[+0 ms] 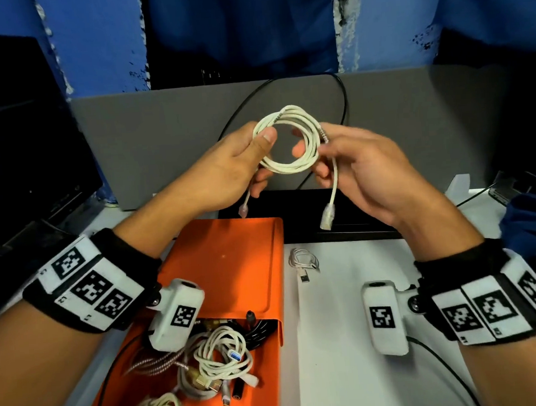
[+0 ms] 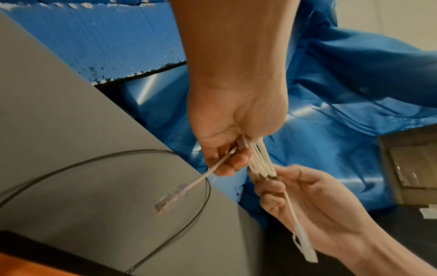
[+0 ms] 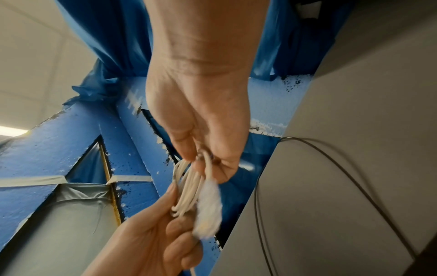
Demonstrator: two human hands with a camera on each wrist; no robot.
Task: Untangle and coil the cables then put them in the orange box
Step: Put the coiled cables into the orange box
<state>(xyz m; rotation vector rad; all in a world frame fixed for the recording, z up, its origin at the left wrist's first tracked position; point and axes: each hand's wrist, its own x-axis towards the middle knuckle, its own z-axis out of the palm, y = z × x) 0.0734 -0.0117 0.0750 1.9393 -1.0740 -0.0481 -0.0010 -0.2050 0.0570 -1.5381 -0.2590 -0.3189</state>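
A white network cable point(image 1: 289, 166) wound into a round coil hangs in the air above the desk, held between both hands. My left hand point(image 1: 241, 163) pinches the coil's left side, thumb on top; one clear plug point(image 1: 242, 209) dangles below it. My right hand point(image 1: 349, 165) grips the coil's right side, and the other plug point(image 1: 326, 219) hangs from its fingers. The left wrist view shows the coil strands point(image 2: 260, 162) running between both hands. The orange box point(image 1: 233, 268) lies below my left arm, its near end holding several coiled cables point(image 1: 214, 362).
A small white cable point(image 1: 304, 262) lies coiled on the white desk point(image 1: 348, 324) right of the box. A grey panel point(image 1: 161, 140) stands behind, with a thin black cable point(image 1: 343, 99) looping over it. A dark monitor point(image 1: 18, 141) is at the left.
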